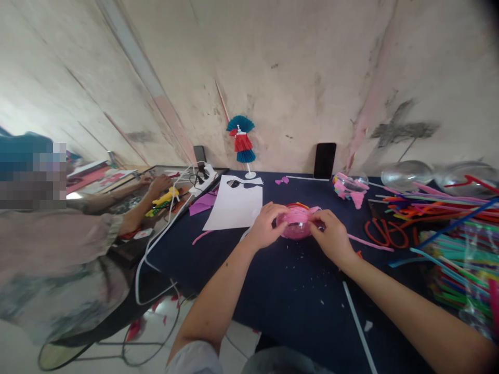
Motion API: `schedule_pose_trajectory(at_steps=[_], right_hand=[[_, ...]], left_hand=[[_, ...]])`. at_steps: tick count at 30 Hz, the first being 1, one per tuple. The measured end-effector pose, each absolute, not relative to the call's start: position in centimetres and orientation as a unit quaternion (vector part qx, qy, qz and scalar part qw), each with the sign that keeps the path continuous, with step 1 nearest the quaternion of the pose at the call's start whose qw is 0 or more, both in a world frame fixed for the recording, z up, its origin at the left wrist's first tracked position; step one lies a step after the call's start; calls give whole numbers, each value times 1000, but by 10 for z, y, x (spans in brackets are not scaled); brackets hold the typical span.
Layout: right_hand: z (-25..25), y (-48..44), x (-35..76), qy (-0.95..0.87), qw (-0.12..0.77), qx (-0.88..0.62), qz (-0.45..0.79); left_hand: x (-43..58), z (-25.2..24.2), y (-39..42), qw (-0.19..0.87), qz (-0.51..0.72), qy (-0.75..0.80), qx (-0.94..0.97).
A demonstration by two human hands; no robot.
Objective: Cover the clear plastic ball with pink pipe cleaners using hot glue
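Between my hands sits a clear, rounded plastic ball (297, 230) with pink fuzzy strips laid across its top and a bit of red and yellow behind. My left hand (268, 226) grips its left side, thumb and fingers curled in. From the right, my right hand (330, 235) pinches the pink strip at the edge. A pink pipe cleaner (370, 242) lies past my right hand. Small white scraps are scattered on the dark blue table (280, 306) in front of the ball.
A white sheet (237, 205) bears sunglasses (245, 184). Behind stand a paper-fan figure (242, 143) and a phone (325, 161). At right are a decorated clear ball (351, 188), clear domes (407, 175) and bundled pipe cleaners (452, 270). A co-worker (58, 249) works at left near a power strip (205, 179).
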State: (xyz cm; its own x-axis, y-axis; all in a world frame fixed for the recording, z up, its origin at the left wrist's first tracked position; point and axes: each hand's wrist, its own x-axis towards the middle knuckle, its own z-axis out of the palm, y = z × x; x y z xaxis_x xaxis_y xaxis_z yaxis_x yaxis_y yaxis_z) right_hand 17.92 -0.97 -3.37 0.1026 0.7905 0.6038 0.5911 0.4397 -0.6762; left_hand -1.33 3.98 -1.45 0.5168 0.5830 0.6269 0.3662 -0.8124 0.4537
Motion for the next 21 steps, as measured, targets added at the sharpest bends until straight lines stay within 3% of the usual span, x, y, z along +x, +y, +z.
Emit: schedule_pose_trajectory(at_steps=[6, 21], right_hand=[[-32, -10, 179, -663, 525, -525, 98], [-31, -10, 182, -660, 523, -531, 98]], left_hand=[[-13, -13, 40, 141, 414, 265, 859], [-17, -16, 44, 282, 432, 264, 815]])
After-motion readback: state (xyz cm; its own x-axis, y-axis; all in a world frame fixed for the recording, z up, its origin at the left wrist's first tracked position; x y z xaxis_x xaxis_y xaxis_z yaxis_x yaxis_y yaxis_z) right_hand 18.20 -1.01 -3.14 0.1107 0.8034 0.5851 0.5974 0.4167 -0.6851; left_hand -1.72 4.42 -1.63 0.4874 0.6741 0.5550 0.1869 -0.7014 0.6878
